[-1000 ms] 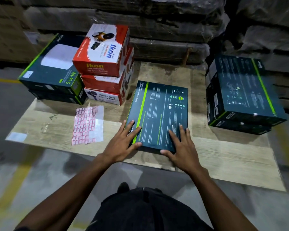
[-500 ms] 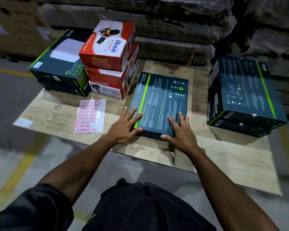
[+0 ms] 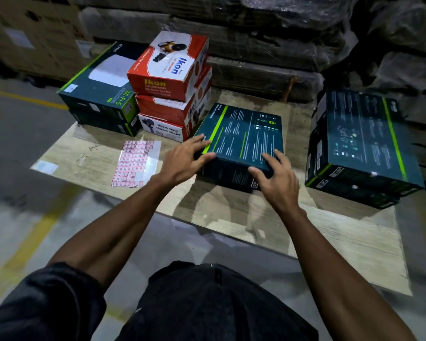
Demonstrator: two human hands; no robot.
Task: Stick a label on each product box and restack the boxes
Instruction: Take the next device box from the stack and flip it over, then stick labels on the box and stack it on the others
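At the upper left of the frame two flat dark green Wi-Fi boxes (image 3: pixel 97 94) lie stacked on the pale wooden board (image 3: pixel 342 244). Just to their right, touching them, stands a stack of three red-and-white Ikon cartons (image 3: pixel 172 87). Below these, left of centre, a clear sheet of small pink-edged labels (image 3: pixel 135 163) lies flat on the board. At the centre, the left hand (image 3: pixel 182 161) grips the near left corner of the dark green box with a lime stripe (image 3: pixel 241 141), fingers spread over its top and thumb along the near edge. The box's near end appears raised off the board. The right hand (image 3: pixel 276 180) clasps the near right edge, curled fingers on top, thumb on the front face. At the right, another stack of two dark green boxes (image 3: pixel 362 143) sits well apart.
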